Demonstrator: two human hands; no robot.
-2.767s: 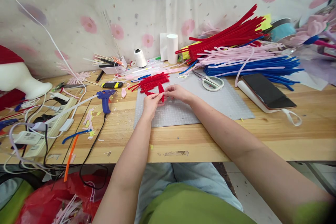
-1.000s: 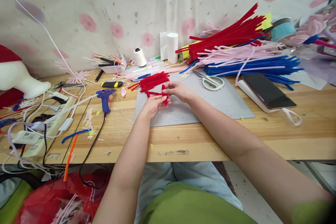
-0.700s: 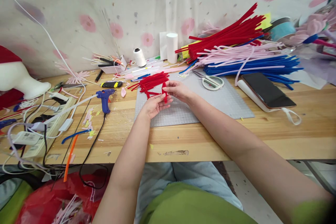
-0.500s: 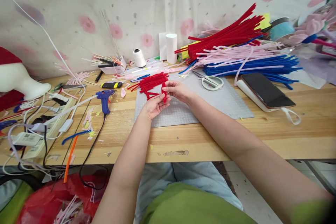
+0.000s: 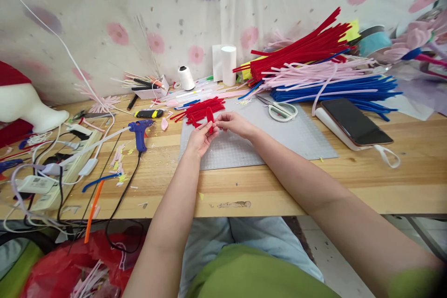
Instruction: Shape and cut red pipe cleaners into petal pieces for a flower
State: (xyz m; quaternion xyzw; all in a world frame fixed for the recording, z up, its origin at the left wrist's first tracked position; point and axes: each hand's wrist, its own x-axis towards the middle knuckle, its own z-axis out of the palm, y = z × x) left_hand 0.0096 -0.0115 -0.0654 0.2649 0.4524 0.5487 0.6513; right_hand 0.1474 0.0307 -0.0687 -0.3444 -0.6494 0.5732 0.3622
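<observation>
Between the thumb and fingers of my left hand (image 5: 201, 140) stands a short, bent piece of red pipe cleaner (image 5: 210, 115), its rounded top showing above the thumb. The fingertips of my right hand (image 5: 234, 124) are pinched together at its right side, and their exact hold is partly hidden. Just behind my hands, a pile of short red pipe cleaner pieces (image 5: 206, 108) lies on the grey cutting mat (image 5: 237, 156). Scissors with pale handles (image 5: 282, 111) rest on the mat to the right.
Long red (image 5: 296, 53), pink (image 5: 314, 73) and blue pipe cleaner bundles (image 5: 335, 87) are heaped at the back right, behind a phone (image 5: 356, 121). On the left are a blue glue gun (image 5: 138, 132), a utility knife (image 5: 149, 113) and a cabled power strip (image 5: 70, 172). A thread spool (image 5: 186, 78) stands behind.
My left hand has shifted slightly left with the red piece, which now stands higher above the thumb. My right fingers have moved from its upper part down to its side.
</observation>
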